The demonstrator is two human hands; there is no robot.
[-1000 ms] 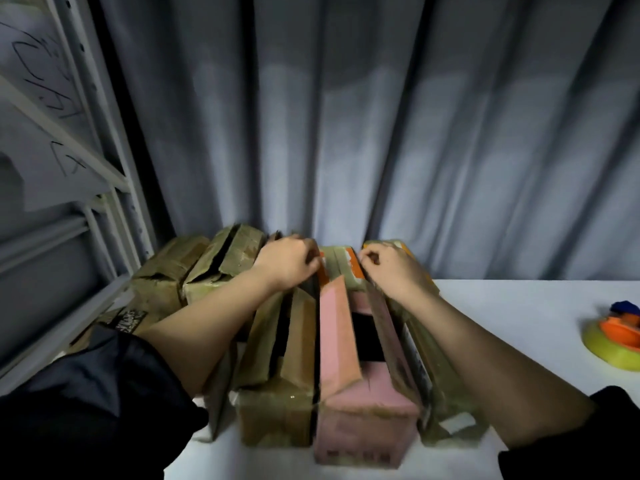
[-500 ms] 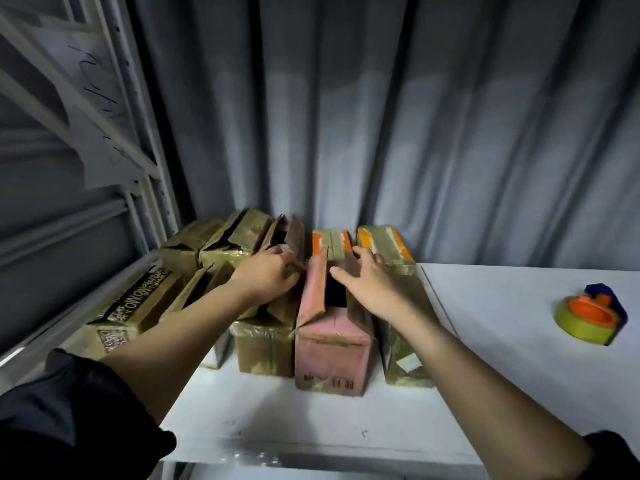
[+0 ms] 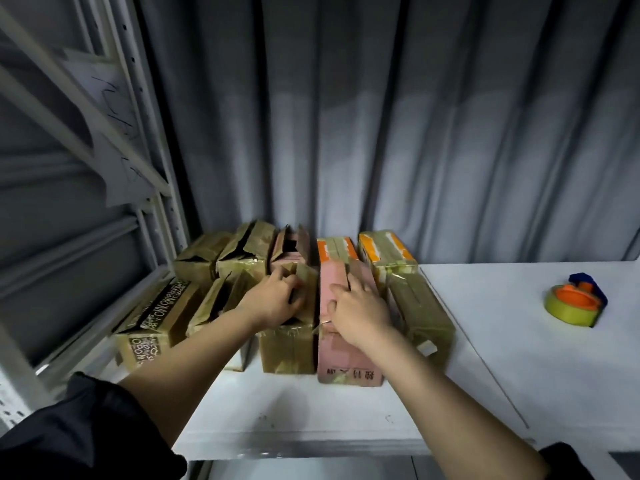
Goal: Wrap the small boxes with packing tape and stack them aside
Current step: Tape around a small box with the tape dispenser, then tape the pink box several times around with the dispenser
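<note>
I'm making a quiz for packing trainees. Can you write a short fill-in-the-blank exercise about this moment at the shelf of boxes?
1. The right hand rests on top of the ____ box.
2. The left hand grips the flaps of a ____ cardboard box beside it.
3. The tape roll with the orange core lies on the white table, to the ____ of the boxes.
4. Behind the boxes hangs a grey ____.

Missing words: pink; brown; right; curtain
</note>
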